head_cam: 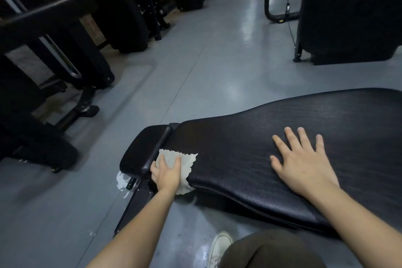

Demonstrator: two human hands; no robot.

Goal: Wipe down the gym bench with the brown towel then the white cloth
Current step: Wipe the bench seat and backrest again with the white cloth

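From the head view, your left hand [166, 173] presses a pale, off-white cloth with ragged edges [185, 164] onto the narrow end of the long black padded gym bench [282, 148], just beside the gap that separates it from the small black seat pad [143, 150]. Your fingers lie over the cloth rather than bunching it, and part of the cloth drapes over the bench's near edge. Your right hand [302, 163] rests flat, fingers spread, holding nothing, on the wide middle of the pad. No brown towel shows, so this reads as the second, white-cloth pass. Next, the cloth likely needs sweeping along the pad toward your right hand, which would have to lift clear. A white shoe [218, 248] stands on the grey floor [217, 61], with dark gym machines [65, 50] behind.
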